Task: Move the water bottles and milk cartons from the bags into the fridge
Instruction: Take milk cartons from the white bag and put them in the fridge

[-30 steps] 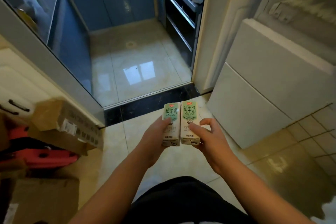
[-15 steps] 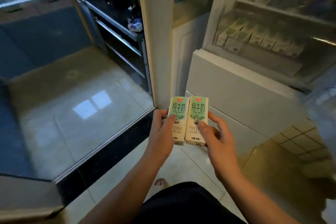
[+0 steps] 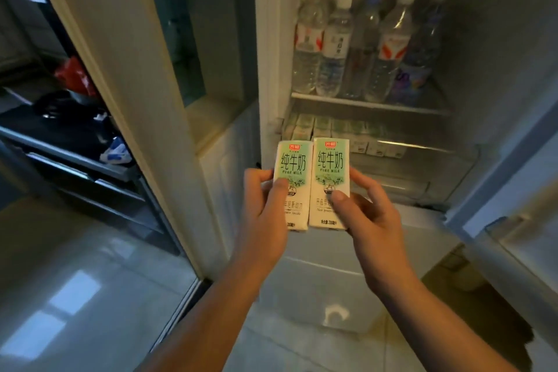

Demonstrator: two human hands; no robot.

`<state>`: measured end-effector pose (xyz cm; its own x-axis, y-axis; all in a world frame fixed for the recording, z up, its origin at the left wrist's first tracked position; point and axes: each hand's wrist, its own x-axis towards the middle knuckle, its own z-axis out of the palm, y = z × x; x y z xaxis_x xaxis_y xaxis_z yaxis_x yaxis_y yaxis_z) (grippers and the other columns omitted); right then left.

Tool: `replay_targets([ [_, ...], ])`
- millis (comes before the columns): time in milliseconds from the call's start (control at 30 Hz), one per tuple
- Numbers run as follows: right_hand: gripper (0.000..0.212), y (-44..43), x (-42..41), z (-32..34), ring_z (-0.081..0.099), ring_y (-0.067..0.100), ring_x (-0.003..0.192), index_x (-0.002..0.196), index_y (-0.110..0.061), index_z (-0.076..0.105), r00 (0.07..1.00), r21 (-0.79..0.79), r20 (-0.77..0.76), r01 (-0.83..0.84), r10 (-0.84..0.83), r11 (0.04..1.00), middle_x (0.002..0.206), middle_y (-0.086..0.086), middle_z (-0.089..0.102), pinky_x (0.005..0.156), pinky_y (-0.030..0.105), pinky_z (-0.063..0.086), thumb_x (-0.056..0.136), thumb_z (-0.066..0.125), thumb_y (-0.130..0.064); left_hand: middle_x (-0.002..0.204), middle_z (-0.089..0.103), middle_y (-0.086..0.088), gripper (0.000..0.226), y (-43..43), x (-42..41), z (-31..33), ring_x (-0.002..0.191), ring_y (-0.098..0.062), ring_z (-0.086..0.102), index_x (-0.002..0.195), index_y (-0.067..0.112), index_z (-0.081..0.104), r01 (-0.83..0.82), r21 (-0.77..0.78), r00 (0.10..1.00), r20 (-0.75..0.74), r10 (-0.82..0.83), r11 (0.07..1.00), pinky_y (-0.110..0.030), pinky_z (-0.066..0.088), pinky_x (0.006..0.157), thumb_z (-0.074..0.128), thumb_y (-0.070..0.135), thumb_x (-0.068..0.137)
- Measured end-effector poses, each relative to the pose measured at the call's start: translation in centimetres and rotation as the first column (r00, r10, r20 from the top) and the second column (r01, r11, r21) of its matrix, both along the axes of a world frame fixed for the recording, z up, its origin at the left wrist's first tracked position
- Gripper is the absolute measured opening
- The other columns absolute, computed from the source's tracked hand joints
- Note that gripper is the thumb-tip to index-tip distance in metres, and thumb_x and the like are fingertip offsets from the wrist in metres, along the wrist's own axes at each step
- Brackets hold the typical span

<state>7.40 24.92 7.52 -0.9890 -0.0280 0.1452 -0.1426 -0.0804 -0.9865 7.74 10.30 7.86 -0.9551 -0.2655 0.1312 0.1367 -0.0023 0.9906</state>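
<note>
Two milk cartons are held upright, side by side and touching, at the centre of the frame in front of the open fridge (image 3: 498, 75). The left carton (image 3: 294, 181) is gripped by the left hand (image 3: 265, 217), whose thumb is laid across the printed front while the fingers are curled round its left edge. The right carton (image 3: 330, 178) is gripped by the right hand (image 3: 371, 220), with the thumb pressed on the lower front and the fingers wrapped behind the right edge. Both cartons are white with a green panel and the words "PURE MILK" printed on them.

Above and behind the cartons, in the upper right of the frame, a row of water bottles (image 3: 362, 42) is seen standing upright on a shelf (image 3: 371, 104) inside the fridge. Directly beneath that shelf, more milk cartons (image 3: 347, 136) are lined up in rows. At the left of the frame a tiled floor (image 3: 75, 281) and dark counter shelving (image 3: 69, 142) are seen through a doorway.
</note>
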Motion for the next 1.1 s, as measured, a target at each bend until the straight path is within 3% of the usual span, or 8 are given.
replay_targets([
  [200,0.040,2.7,-6.9,4.1,0.073,0.017,0.091,0.128,-0.020,0.055,0.986,-0.009,-0.105,0.126,-0.126,0.992,0.098,-0.005,0.076,0.072,0.027,0.059,0.090,0.063,-0.011,0.101,0.066,0.008,0.006,2.1,-8.6,4.4,0.084,-0.006,0.072,0.101,0.025,0.041,0.147,-0.078,0.987,-0.047,-0.151,0.986,-0.020,0.056,0.058,0.047,0.025,0.101],
  [433,0.025,6.9,-14.5,7.5,0.073,0.007,0.083,0.116,-0.027,0.060,0.974,0.095,-0.032,0.224,-0.222,0.970,0.091,-0.011,0.076,0.061,0.017,0.054,0.092,0.065,-0.023,0.094,0.066,0.008,0.023,5.5,-17.9,8.4,0.063,0.006,0.067,0.115,0.019,0.040,0.320,-0.316,0.946,0.154,-0.285,0.893,-0.012,0.049,0.049,0.040,0.038,0.104],
  [533,0.023,8.5,-17.4,8.0,0.073,0.011,0.078,0.109,-0.029,0.060,0.967,0.190,0.070,0.227,-0.244,0.955,0.089,-0.005,0.076,0.061,0.027,0.055,0.089,0.067,-0.037,0.089,0.063,0.005,0.030,6.3,-21.4,9.3,0.061,-0.005,0.062,0.117,0.015,0.044,0.404,-0.415,0.909,0.285,-0.305,0.815,-0.013,0.044,0.040,0.037,0.041,0.105],
  [633,0.033,9.9,-19.9,8.1,0.072,0.027,0.085,0.103,-0.022,0.061,0.945,0.305,0.148,0.237,-0.292,0.922,0.090,0.007,0.076,0.077,0.045,0.056,0.082,0.070,-0.047,0.085,0.058,0.000,0.033,7.2,-24.7,9.5,0.064,-0.008,0.056,0.110,0.009,0.051,0.509,-0.567,0.857,0.401,-0.324,0.647,-0.020,0.045,0.045,0.033,0.036,0.106],
  [700,0.038,10.5,-21.2,8.3,0.071,0.032,0.083,0.102,-0.016,0.063,0.932,0.377,0.199,0.212,-0.302,0.902,0.087,0.010,0.075,0.079,0.044,0.055,0.082,0.067,-0.048,0.075,0.063,-0.007,0.039,7.9,-26.8,9.0,0.053,-0.012,0.058,0.105,0.005,0.058,0.618,-0.517,0.779,0.504,-0.373,0.592,-0.021,0.042,0.041,0.031,0.033,0.105],
  [867,0.033,12.1,-24.1,7.8,0.054,0.015,0.044,0.085,-0.009,0.067,0.905,0.513,0.313,0.092,-0.286,0.853,0.054,0.002,0.064,0.049,0.023,0.037,0.091,0.054,-0.039,0.067,0.071,-0.008,0.048,9.0,-30.5,7.5,0.054,-0.017,0.055,0.098,0.008,0.064,0.760,-0.408,0.633,0.641,-0.435,0.505,-0.024,0.032,0.046,0.025,0.033,0.105],
  [967,0.037,12.5,-25.3,7.2,0.052,0.016,0.042,0.076,-0.011,0.065,0.872,0.557,0.418,-0.023,-0.257,0.830,0.053,0.004,0.065,0.045,0.022,0.035,0.096,0.045,-0.034,0.064,0.071,-0.005,0.052,9.5,-31.8,6.6,0.045,-0.011,0.050,0.104,0.006,0.067,0.804,-0.420,0.581,0.708,-0.402,0.422,-0.021,0.033,0.044,0.023,0.034,0.104],
  [1100,0.040,12.6,-26.2,5.8,0.063,0.017,0.052,0.087,-0.002,0.065,0.736,0.486,0.660,-0.268,-0.149,0.832,0.072,0.015,0.073,0.047,0.019,0.042,0.098,0.035,-0.025,0.061,0.069,-0.001,0.053,9.5,-32.4,4.7,0.041,-0.008,0.048,0.097,0.011,0.068,0.859,-0.403,0.504,0.776,-0.379,0.317,-0.016,0.031,0.040,0.023,0.038,0.105],
])
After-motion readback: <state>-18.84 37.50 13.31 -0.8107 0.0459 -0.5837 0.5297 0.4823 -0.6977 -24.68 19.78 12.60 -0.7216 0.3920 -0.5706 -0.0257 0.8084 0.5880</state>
